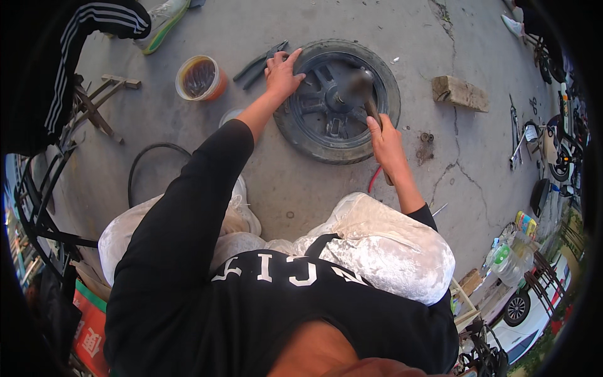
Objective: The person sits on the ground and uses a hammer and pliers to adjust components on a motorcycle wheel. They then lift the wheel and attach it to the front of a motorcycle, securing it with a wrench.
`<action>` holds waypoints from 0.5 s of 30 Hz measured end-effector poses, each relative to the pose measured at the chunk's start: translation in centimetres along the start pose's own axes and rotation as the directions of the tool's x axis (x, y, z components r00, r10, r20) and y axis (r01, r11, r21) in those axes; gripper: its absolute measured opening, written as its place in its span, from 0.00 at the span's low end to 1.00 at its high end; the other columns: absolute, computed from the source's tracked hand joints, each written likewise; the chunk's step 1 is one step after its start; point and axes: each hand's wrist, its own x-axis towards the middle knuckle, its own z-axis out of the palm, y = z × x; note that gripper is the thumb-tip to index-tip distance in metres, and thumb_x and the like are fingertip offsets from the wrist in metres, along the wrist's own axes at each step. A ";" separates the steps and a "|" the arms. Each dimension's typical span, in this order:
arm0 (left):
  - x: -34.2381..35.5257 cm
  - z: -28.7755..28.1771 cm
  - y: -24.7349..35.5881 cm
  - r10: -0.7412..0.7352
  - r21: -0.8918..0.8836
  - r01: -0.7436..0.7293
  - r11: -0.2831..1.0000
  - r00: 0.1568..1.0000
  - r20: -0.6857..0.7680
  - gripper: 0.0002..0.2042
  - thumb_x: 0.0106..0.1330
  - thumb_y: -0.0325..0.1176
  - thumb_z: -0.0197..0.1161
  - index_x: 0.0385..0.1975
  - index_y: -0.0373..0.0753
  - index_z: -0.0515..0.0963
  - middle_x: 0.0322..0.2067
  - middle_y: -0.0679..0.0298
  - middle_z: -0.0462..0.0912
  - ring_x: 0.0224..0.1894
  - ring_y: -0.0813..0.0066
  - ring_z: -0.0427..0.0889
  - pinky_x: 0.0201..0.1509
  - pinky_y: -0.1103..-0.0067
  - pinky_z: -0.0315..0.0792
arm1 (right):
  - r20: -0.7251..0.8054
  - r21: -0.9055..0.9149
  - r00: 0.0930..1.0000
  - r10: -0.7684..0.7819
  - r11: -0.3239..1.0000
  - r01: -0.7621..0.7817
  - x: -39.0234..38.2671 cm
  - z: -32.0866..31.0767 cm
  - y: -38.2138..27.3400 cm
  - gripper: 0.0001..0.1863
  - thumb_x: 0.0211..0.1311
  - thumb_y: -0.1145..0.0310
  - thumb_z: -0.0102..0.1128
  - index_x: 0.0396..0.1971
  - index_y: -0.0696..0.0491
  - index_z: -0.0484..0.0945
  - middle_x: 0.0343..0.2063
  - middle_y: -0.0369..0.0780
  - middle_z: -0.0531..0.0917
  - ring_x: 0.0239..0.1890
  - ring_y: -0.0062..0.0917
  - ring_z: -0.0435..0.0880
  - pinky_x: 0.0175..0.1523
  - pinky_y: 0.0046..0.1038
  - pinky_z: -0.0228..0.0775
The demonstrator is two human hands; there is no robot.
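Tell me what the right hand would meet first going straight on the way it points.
Likely the right side of the black tyre, just ahead of the right hand gripping the hammer; the hand's height is unclear, so it might pass over.

flat-lying wheel [335,100], probable hammer [372,108] above

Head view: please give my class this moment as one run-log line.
left hand: spread on tire; right hand: gripping hammer; hammer: over wheel, head blurred; pliers: beside wheel; tub: left of pliers
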 end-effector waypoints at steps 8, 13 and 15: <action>-0.1 1.1 0.4 -0.073 -0.098 0.075 0.992 0.997 0.022 0.36 0.55 0.37 0.73 0.66 0.67 0.68 0.62 0.58 0.65 0.63 0.54 0.64 0.63 0.61 0.66 | 0.028 -0.193 0.994 -0.107 0.975 0.110 0.3 1.6 0.8 0.22 0.74 0.50 0.49 0.40 0.58 0.71 0.24 0.55 0.81 0.32 0.56 0.81 0.35 0.46 0.70; -0.1 0.7 0.3 -0.097 -0.073 0.098 0.993 0.995 0.015 0.36 0.56 0.37 0.73 0.66 0.67 0.68 0.62 0.59 0.65 0.64 0.55 0.65 0.64 0.61 0.66 | 0.032 0.042 0.998 -0.057 0.998 0.056 -0.7 0.2 -2.2 0.20 0.74 0.51 0.49 0.42 0.56 0.71 0.24 0.56 0.80 0.33 0.56 0.80 0.36 0.44 0.70; -0.1 0.6 0.6 -0.099 -0.076 0.099 0.992 0.995 0.004 0.35 0.56 0.36 0.73 0.66 0.67 0.68 0.62 0.59 0.65 0.64 0.55 0.65 0.64 0.61 0.66 | -0.026 -0.014 0.990 -0.142 0.990 0.142 -1.7 1.2 -0.2 0.20 0.74 0.53 0.50 0.44 0.57 0.71 0.22 0.54 0.79 0.29 0.53 0.81 0.34 0.43 0.70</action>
